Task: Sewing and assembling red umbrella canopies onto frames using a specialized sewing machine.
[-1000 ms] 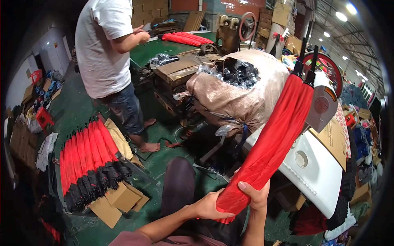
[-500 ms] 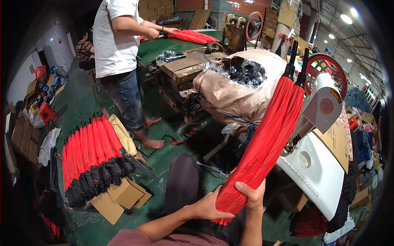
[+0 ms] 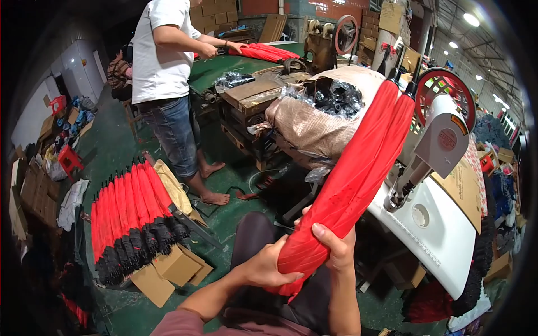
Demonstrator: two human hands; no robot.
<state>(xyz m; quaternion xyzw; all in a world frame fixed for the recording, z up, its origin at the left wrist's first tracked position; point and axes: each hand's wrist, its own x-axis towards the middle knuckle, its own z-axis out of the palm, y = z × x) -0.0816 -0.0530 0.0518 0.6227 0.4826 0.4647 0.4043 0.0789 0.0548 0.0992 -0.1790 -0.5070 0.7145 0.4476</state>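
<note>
Two folded red umbrellas (image 3: 361, 173), side by side, slant up from my lap toward the upper right, black tips at the far end. Their lower cloth is gathered between my hands. My left hand (image 3: 269, 266) is closed round the left side of the bundle near its bottom, thumb lying across it. Slightly higher, my right hand (image 3: 337, 246) grips the right side with its thumb pressed on the cloth. Some fingers of both hands are hidden behind the umbrellas. Just right of the bundle stands a white sewing machine (image 3: 443, 137).
A row of red umbrellas with black ends (image 3: 134, 210) lies at the left over flattened cardboard (image 3: 168, 269). A large woven sack (image 3: 314, 131) of black parts stands ahead. Beyond it, a person in a white shirt (image 3: 162, 56) handles red umbrellas at a green table (image 3: 210, 70).
The umbrellas have come slightly down and left in my hands, and their cloth looks more twisted at the bottom. The view has shifted a little. The other person's hands have moved slightly.
</note>
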